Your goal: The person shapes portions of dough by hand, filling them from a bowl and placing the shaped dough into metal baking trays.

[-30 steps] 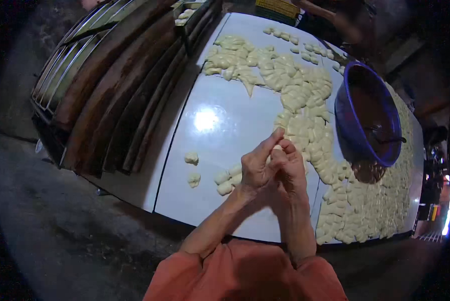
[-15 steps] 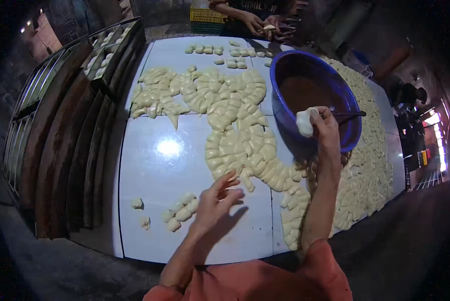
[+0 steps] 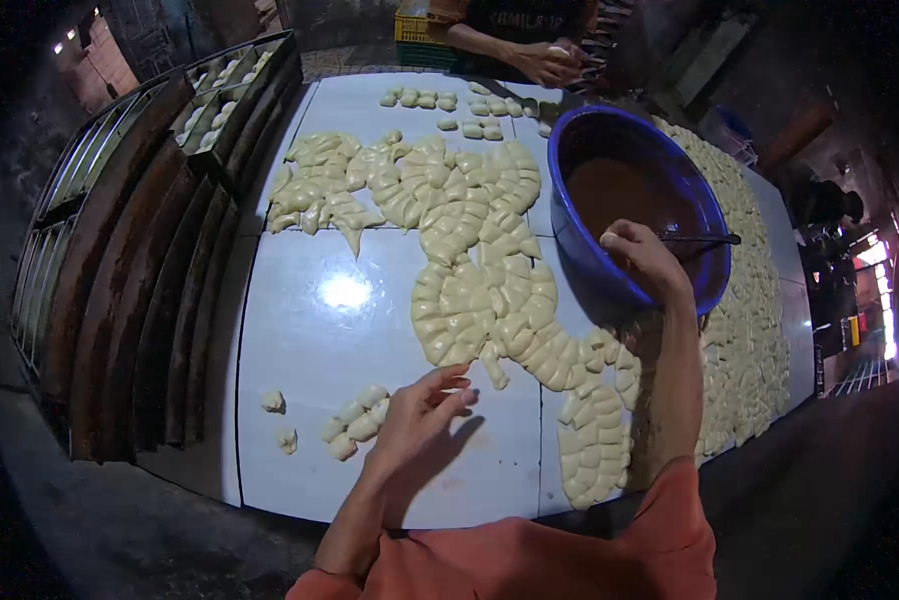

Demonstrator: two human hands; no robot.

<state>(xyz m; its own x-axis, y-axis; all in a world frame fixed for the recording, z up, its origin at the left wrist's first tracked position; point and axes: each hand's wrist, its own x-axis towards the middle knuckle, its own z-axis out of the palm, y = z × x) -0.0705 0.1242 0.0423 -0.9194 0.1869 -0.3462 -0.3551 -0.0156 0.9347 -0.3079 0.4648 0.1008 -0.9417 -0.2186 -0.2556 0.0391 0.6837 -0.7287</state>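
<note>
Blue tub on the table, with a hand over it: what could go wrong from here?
The right hand is over the near side of the tub, close to the dark handle, so it might knock that. The left hand hangs beside a small cluster of dough pieces; a careless move could squash them. And spread dough lies close on the tub's right, so shifting the tub might smear it.

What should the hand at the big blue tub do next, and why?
Perhaps the right hand should scoop some brown filling using the dark handle: the hand is at the blue tub, the handle sticks out beside it, and there's filling inside. What the hand holds is hidden.
</note>
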